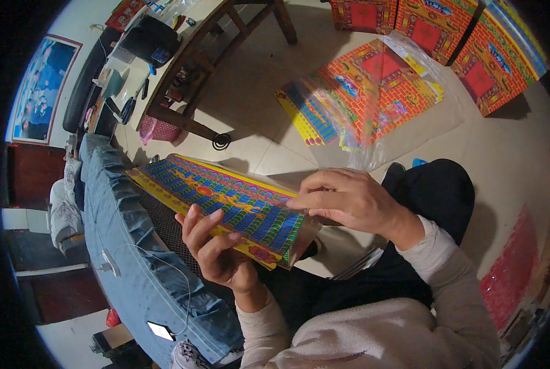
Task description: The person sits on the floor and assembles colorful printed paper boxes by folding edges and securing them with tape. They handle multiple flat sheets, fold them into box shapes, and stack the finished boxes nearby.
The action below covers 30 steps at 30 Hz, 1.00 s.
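Note:
A long folded cardboard piece (222, 203), printed with blue, green and yellow bands like roof tiles, lies slanted in front of my body. My left hand (222, 252) cradles its near yellow edge, palm up, with the fingertips showing over that side. At the right end, my right hand (355, 200) grips the upper edge, thumb and fingers pressed together on the card. Part of the cardboard's underside is hidden by its printed face.
Orange brick-patterned cardboard sheets (382, 80) lie on the floor with clear plastic wrapping (431, 114). Red-fronted printed boxes (496, 61) stand at the far right. A wooden table (189, 104) is at the back left. A phone (161, 331) rests on the blue cloth-covered seat (133, 289).

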Available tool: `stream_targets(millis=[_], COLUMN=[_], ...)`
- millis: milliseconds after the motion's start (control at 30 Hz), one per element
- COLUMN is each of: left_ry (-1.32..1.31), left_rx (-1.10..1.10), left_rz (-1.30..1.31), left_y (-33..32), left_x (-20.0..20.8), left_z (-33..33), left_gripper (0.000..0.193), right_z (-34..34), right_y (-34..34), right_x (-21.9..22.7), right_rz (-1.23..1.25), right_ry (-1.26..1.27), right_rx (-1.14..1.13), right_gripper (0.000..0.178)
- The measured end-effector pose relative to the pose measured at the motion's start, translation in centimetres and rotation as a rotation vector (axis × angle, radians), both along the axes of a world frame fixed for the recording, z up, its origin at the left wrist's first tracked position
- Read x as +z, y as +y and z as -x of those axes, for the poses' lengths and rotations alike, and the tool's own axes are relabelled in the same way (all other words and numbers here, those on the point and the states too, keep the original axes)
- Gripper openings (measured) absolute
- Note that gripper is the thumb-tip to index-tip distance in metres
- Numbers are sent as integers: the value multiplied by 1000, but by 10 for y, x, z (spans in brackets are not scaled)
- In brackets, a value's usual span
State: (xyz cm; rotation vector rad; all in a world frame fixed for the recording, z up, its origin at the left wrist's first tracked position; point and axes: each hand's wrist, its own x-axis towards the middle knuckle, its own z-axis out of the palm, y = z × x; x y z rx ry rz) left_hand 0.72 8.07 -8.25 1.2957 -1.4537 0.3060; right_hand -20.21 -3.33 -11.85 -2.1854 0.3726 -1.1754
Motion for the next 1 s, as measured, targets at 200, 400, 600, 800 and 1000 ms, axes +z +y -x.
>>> stream_targets(millis=[200, 400, 600, 800, 1000], left_ry=[3, 15, 3, -30, 0], left_rx=[-11, -8, 18, -23, 8], left_rz=[-9, 0, 8, -36, -27], left_y=[-1, -1, 0, 4, 5], left_x=[0, -1, -1, -5, -7], left_z=[-1, 0, 1, -9, -5], left_gripper=[18, 19, 22, 47, 40], right_z=[2, 2, 4, -2, -10], right_y=[-6, -8, -2, -3, -7], right_x=[2, 4, 13, 32, 43], right_rz=[-108, -166, -496, -682, -650], right_ry=[56, 93, 151, 368, 556], right_rx=[91, 112, 117, 59, 55], right_gripper=[18, 15, 17, 25, 23])
